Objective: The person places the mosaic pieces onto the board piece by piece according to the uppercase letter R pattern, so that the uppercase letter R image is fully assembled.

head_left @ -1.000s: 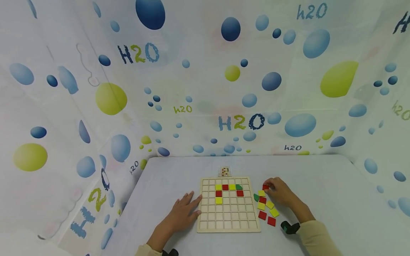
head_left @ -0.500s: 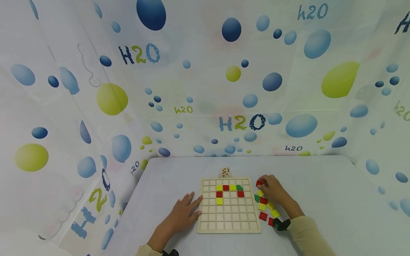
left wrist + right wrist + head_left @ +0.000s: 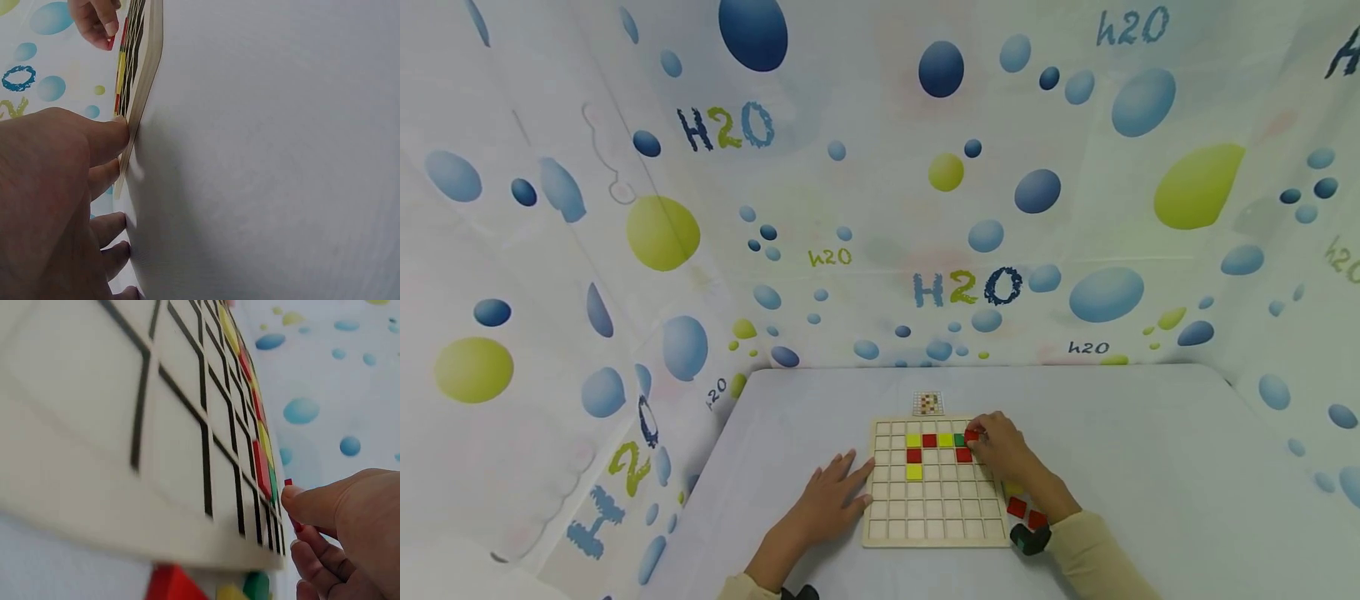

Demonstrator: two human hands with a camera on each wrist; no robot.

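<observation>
A wooden grid board (image 3: 936, 510) lies on the table, with several red, yellow and green tiles in its upper cells. Between thumb and fingers my right hand (image 3: 1002, 448) pinches a red tile (image 3: 972, 436) over the upper right part of the board, just right of a green tile (image 3: 959, 439). In the right wrist view the pinched tile (image 3: 289, 482) shows at the thumb tip. My left hand (image 3: 829, 502) rests spread at the board's left side; in the left wrist view its thumb (image 3: 109, 139) touches the board edge.
Behind the board lies a small pattern card (image 3: 928, 403). Loose tiles sit right of the board, including a red tile (image 3: 1017, 507); my right forearm partly hides this pile. A printed curtain (image 3: 880, 208) surrounds the white table (image 3: 1187, 467).
With the red tile in its fingers, my right hand has moved left from the loose pile to above the board's upper right cells. My left hand has stayed in place.
</observation>
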